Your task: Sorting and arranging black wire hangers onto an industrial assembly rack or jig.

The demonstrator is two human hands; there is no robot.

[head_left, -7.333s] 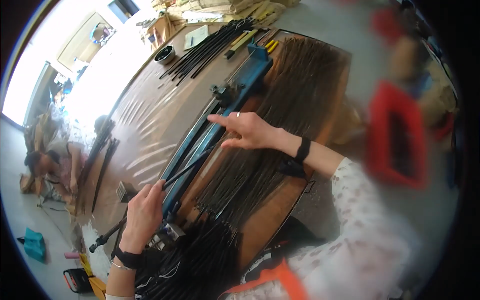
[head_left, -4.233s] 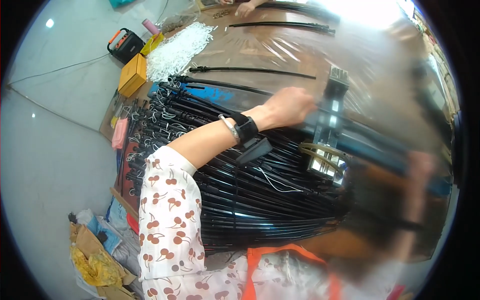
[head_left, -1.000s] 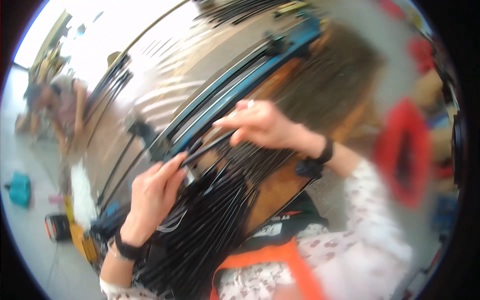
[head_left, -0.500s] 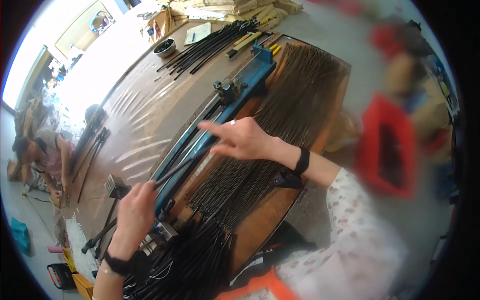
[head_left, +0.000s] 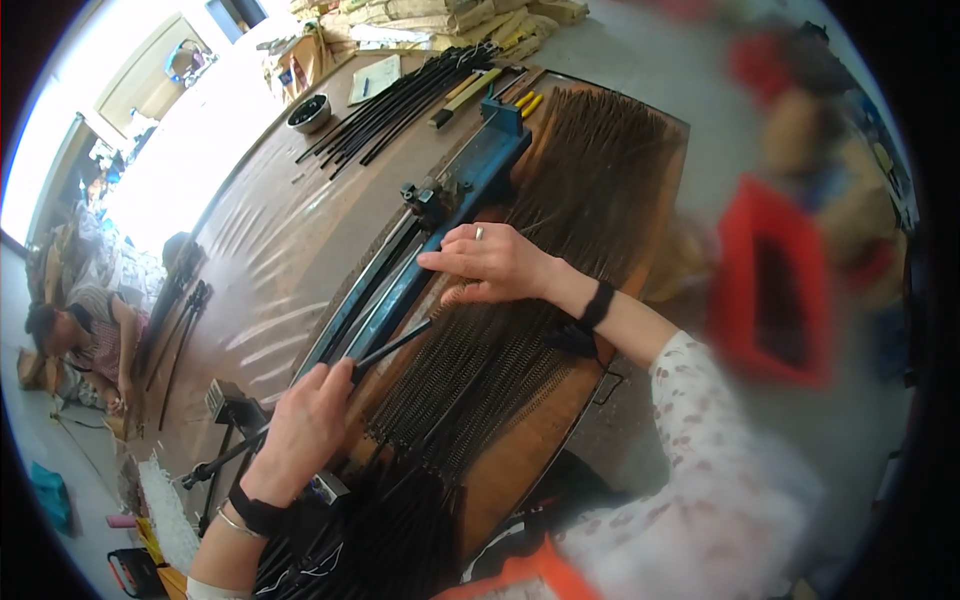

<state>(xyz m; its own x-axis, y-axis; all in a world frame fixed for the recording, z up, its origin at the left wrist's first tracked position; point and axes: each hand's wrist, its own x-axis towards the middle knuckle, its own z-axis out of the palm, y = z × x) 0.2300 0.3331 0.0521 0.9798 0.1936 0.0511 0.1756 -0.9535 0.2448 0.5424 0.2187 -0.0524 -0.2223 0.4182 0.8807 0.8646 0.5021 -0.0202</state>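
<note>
My left hand (head_left: 308, 425) is closed round a long black rod (head_left: 395, 345), which slants up to the right past its fingers. Its other end runs down left to a dark knobbed tip (head_left: 190, 482). At the upper end, what looks like a brown coil spring (head_left: 462, 294) meets the rod. My right hand (head_left: 495, 262) is curled over that spring, fingers bent and pointing left; the thumb is hidden. Both hands are above a long blue metal bench fixture (head_left: 400, 300) with a small dark clamp block (head_left: 428, 203). Under the right hand lie rows of long coil springs (head_left: 480, 370).
Black rods are bundled at the front (head_left: 370, 520) and far side (head_left: 400, 110). A bowl (head_left: 309, 114), notepad (head_left: 376, 80) and yellow-handled tool (head_left: 530, 103) lie at the back. A red bin (head_left: 770, 280) stands right; another person (head_left: 95, 335) works at left.
My left hand has moved right and slightly down with the rod. My right hand's outstretched index finger has bent in, and its fingers are now curled at the rod's upper end.
</note>
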